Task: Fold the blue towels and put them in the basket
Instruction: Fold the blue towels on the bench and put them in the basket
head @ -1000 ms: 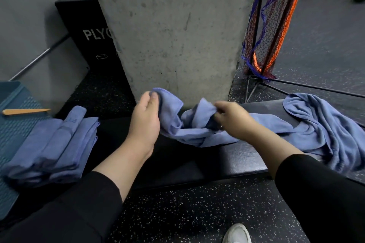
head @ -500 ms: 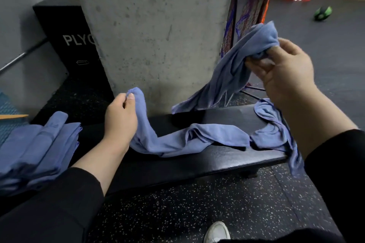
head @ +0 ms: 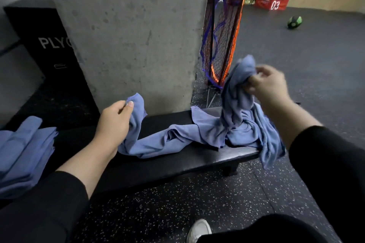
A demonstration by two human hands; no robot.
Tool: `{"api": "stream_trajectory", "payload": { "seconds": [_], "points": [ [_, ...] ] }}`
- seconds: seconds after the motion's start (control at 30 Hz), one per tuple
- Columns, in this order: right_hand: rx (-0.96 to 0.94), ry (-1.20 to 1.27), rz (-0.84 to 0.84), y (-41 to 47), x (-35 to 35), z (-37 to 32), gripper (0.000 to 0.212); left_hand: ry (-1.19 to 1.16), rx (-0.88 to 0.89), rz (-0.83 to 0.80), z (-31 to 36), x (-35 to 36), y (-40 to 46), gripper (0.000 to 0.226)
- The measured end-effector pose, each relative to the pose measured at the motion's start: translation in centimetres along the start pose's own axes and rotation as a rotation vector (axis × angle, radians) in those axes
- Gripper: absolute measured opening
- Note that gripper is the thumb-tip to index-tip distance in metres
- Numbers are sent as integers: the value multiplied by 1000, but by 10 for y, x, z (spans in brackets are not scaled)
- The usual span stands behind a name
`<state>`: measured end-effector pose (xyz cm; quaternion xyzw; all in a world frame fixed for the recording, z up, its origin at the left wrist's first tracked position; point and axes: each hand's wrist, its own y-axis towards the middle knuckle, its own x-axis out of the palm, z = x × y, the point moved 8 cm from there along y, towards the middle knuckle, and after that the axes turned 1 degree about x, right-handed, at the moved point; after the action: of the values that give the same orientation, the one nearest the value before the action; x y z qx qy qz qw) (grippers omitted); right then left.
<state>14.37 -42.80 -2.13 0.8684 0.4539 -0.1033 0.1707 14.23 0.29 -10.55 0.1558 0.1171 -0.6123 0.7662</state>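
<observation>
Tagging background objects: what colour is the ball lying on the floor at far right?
Green with black markings, seen in the head view: the ball on the dark floor.

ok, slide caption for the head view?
Both hands grip a crumpled blue towel over the black bench.

A concrete pillar (head: 134, 35) rises straight behind the black padded bench (head: 167, 165) through the upper middle of the frame, with a black plyo box (head: 49, 49) at its left and an orange-and-blue net stand (head: 223, 31) at its right, so the far side of the bench is walled in. The bench top is bare only in the centre strip between the crumpled blue towel (head: 177, 136) and the pillar, and along its near edge; folded blue towels (head: 23, 150) fill the left edge. Speckled floor (head: 177, 207) lies open along the bottom apart from a white shoe (head: 198, 230), and the dark floor at upper right is open but for a green ball (head: 294, 22) and a red box (head: 271, 3) far back.
</observation>
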Motion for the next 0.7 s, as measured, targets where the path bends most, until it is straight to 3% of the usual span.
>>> {"api": "stream_trajectory", "payload": {
  "seconds": [0.1,0.17,0.23,0.3,0.37,0.47,0.57,0.7],
  "points": [
    [177,-552,-226,-18,30,70,46,3,7,-47,0,7,-3,39],
    [101,-690,-244,-36,53,69,57,-9,9,-82,2,10,-5,36],
    [-54,-531,-339,-62,91,41,56,-51,11,-112,6,13,-8,34],
    [-100,-288,-586,-101,138,8,62,-90,24,-129,13,13,-11,29],
    [-156,-197,-741,-134,174,-16,71,-147,53,-145,20,11,-13,23],
    [-123,35,-755,-155,205,-33,60,-187,130,-181,29,3,-17,15],
    [-213,-57,-654,-159,218,-48,8,-202,156,-145,27,-16,-17,12],
    [-291,-113,-586,-162,222,-66,25,-178,182,-142,22,-43,-15,17]
  ]
}}
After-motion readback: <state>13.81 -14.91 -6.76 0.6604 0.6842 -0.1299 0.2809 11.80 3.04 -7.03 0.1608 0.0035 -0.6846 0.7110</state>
